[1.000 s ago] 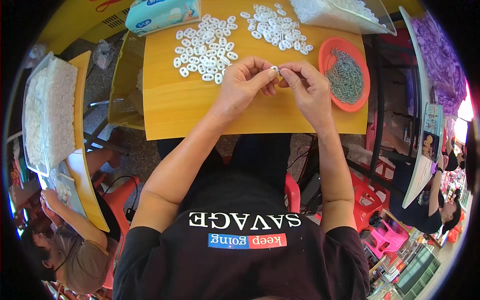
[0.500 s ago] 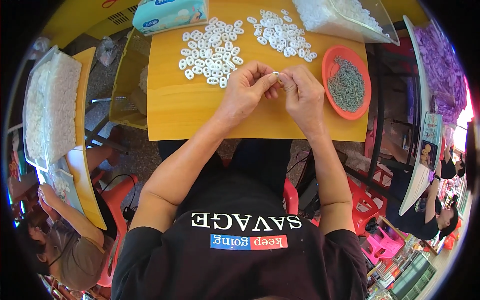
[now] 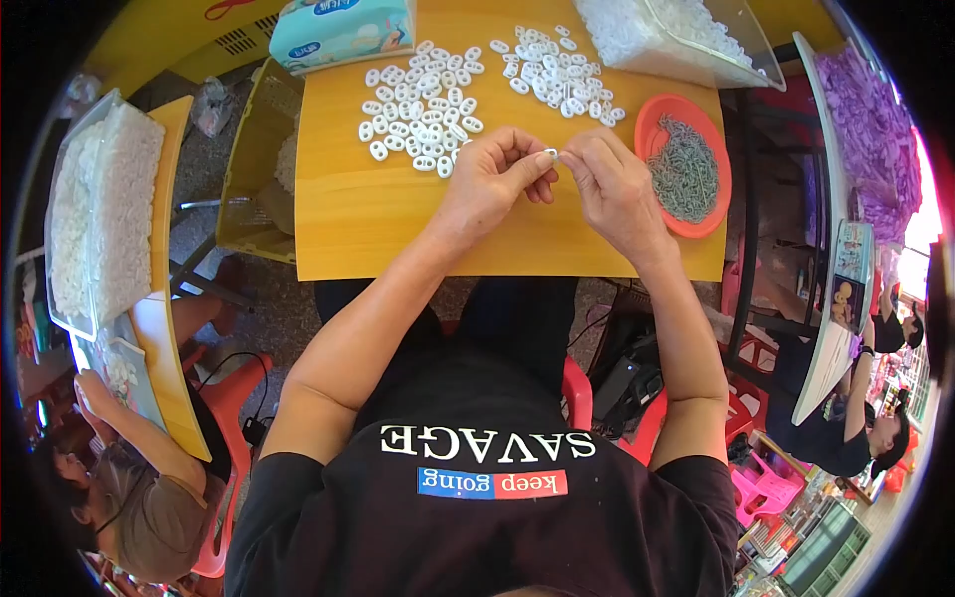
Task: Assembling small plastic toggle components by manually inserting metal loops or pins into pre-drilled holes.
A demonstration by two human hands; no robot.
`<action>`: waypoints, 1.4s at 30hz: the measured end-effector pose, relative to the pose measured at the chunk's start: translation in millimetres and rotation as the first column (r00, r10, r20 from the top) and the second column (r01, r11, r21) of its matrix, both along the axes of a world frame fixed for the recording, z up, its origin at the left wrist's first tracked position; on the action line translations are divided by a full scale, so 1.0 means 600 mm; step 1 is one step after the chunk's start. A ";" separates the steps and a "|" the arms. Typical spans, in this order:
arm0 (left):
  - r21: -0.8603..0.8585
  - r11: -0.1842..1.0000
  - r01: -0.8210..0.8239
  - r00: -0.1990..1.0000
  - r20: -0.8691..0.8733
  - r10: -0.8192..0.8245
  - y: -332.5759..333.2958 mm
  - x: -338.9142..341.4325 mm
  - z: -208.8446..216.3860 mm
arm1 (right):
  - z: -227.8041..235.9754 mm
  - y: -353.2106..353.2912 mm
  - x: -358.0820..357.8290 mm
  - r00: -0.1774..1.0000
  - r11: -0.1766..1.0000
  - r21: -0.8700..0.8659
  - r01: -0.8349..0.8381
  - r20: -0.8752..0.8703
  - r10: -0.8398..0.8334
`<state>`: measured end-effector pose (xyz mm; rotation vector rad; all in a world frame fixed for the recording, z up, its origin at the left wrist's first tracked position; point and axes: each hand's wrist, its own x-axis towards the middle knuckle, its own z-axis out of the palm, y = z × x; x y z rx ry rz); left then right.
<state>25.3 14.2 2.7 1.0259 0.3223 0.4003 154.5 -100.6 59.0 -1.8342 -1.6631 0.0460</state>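
Nearest, a black short-sleeved shirt [image 3: 477, 532] is seen, with both bare forearms extended over the bench [image 3: 398, 234]. A small white piece [image 3: 551, 154] is pinched between thumb and forefinger of the left hand [image 3: 500, 177], held just above the bench between the two hands. The fingertips of the right hand [image 3: 614, 191] are brought up to the piece's right side; whether they are clamped on anything cannot be told. Change noted against half a second ago: the right wrist has been swung outward and the fingers straightened, while the left grip is kept almost unaltered, so more of the piece is exposed. This is judged to be a small twist or resetting of the right-hand grip, with the piece steadied by the left. Beyond the hands, a red bowl [image 3: 686, 230] of small grey metal parts [image 3: 684, 171] is placed to the right, a heap of white two-holed ovals [image 3: 413, 107] to the left. Farther back, a second white heap [image 3: 559, 72], a tissue pack [image 3: 343, 38] and a clear box [image 3: 734, 68] holding whitish pieces are recorded.
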 end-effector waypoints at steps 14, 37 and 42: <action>-0.032 0.999 -0.038 0.999 0.004 0.038 -0.002 0.006 0.003 | -0.009 0.006 -0.011 0.987 0.991 0.062 0.118 -0.119 -0.110; -0.016 0.999 -0.030 0.999 0.010 0.030 -0.004 0.007 -0.003 | -0.024 0.000 -0.013 0.989 0.981 0.130 0.147 0.009 -0.150; -0.004 1.000 -0.011 1.000 0.007 0.011 0.000 0.004 0.001 | -0.035 0.002 -0.010 0.997 0.983 0.167 0.078 -0.018 -0.076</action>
